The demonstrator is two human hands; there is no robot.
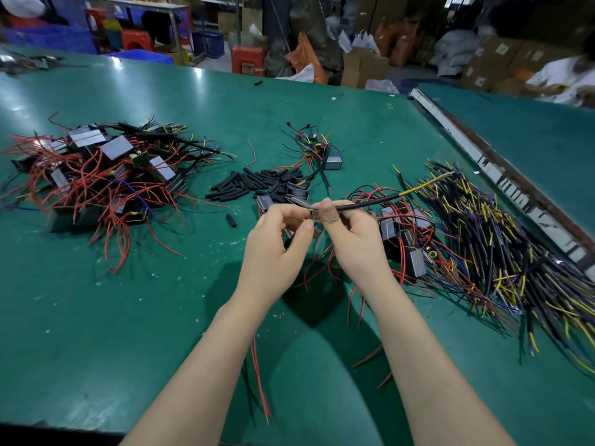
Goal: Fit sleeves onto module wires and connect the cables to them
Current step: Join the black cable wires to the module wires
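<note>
The right hand (346, 235) pinches a black cable (370, 202) between thumb and forefinger, close to its near end, and the cable goes up and to the right, ending in a yellow wire with a bare tip. The left hand (280, 238) is curled, with its fingertips closed on thin yellow and blue wire ends (311, 208) which meet the near end of the cable; what else the left hand holds behind the fingers cannot be told. Both hands are raised above the green bench (128, 300). Red wires (309, 265) hang down from under the hands to the bench. Just behind the hands lies a heap of short black sleeves (257, 185), with a few small grey modules (297, 191) touching it. To the right of the right hand there are more modules with red wires (402, 239), and beside them a large pile of black cables with yellow and blue ends (502, 252). Far to the left lies another pile of modules (106, 175) tangled in red wires. One single sleeve (231, 220) lies alone between this pile and the hands.
</note>
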